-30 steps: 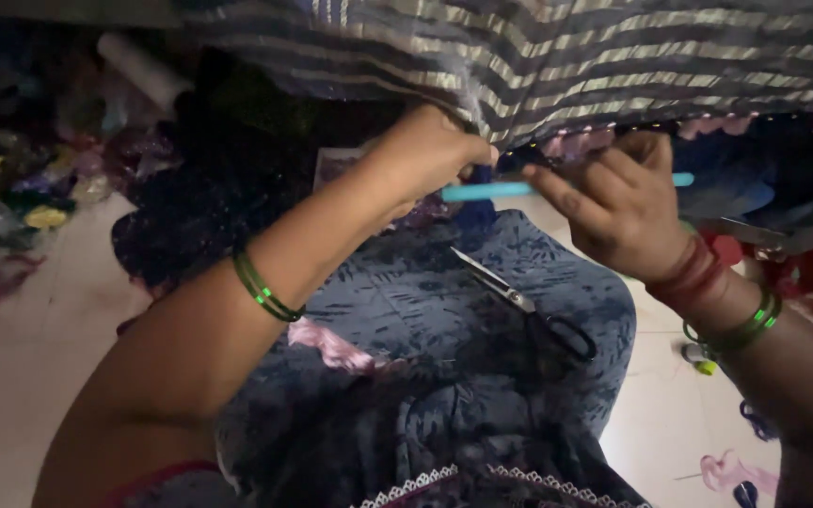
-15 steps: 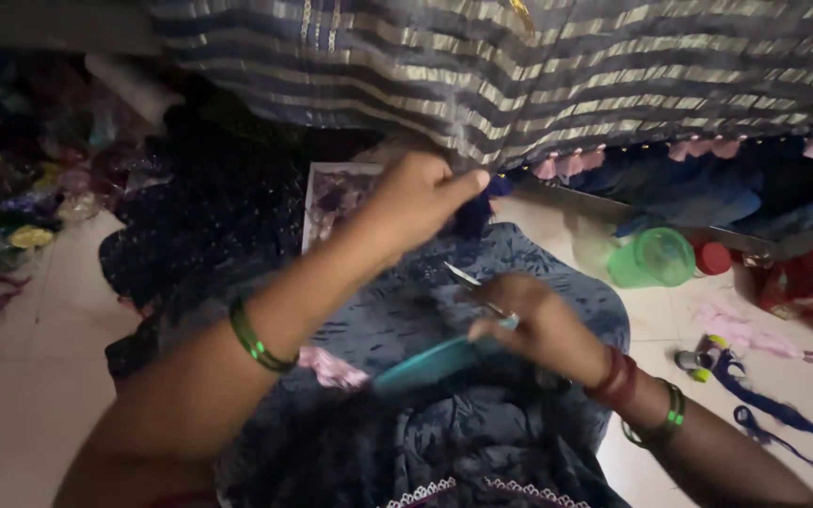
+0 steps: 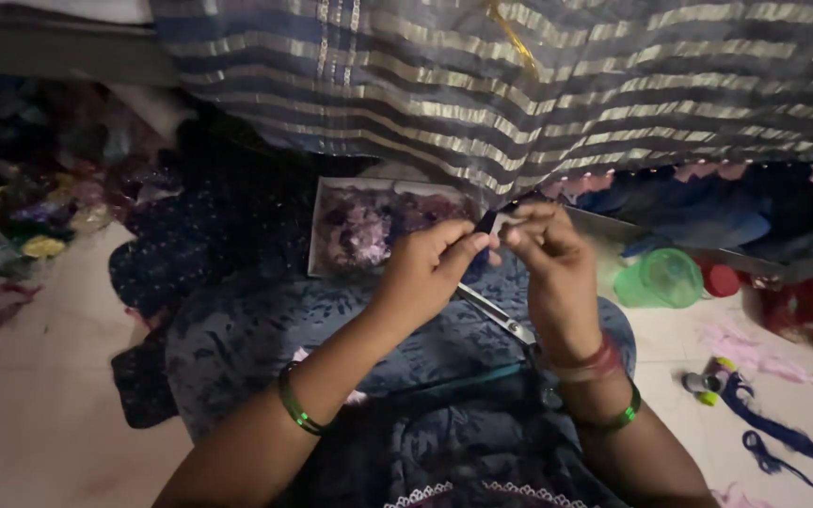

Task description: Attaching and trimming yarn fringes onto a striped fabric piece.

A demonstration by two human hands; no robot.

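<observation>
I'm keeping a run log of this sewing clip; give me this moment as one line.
left hand: pinching striped fabric edge | right hand: pinching same spot | scissors: on lap, untouched | green cup: floor

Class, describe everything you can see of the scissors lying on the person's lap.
The scissors look like metal, with silvery blades that catch the light. They lie flat and slanted on the blue patterned cloth over the lap, blades toward the upper left, passing under the left hand. The handle end runs toward the right wrist and is too dark to make out. The blades appear shut. Neither hand grips them; both hands pinch the edge of the striped fabric above.
</observation>
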